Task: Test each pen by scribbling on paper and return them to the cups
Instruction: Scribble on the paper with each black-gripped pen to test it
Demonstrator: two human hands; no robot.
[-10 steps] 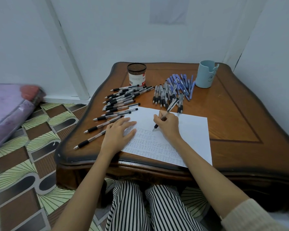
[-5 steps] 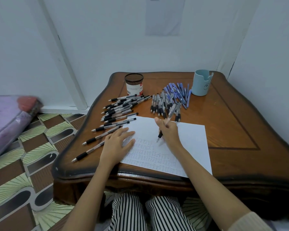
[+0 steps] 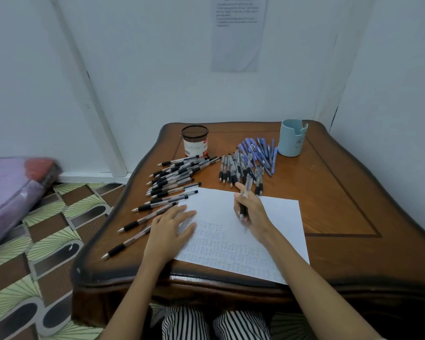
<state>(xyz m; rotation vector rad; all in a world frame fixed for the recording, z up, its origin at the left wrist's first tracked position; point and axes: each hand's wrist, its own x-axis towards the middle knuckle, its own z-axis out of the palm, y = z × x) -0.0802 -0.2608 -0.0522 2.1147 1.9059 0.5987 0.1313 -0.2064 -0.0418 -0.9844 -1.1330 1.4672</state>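
Rolled purple mat (image 3: 8, 192): being kept on the patterned floor at far left, well apart from the wooden table (image 3: 329, 192). Black-grip pens (image 3: 172, 182): being left loose in a fanned row along the table's left part. Left hand (image 3: 168, 231): being laid flat, fingers straight and spread, on the left edge of the paper sheet (image 3: 275, 217), which is being pinned down by it; nothing is being gripped. Black mesh cup (image 3: 195, 141): being left upright at the back, beyond the row. Second batch of black-grip pens (image 3: 231, 168): being left bunched just behind the sheet. Right hand (image 3: 252, 214): being curled around one clear-barrelled pen (image 3: 247, 190), which is being pinched low, at its black rubber grip, tip downward over the sheet's upper middle, above rows of faint scribbles; whether the tip is touching cannot be told. This pen is being judged light, stiff and slick along the barrel, the rubber sleeve being judged the surest hold. Blue pens (image 3: 260, 153): being left heaped just beside the pale blue cup (image 3: 292, 137), itself being left upright at back right.
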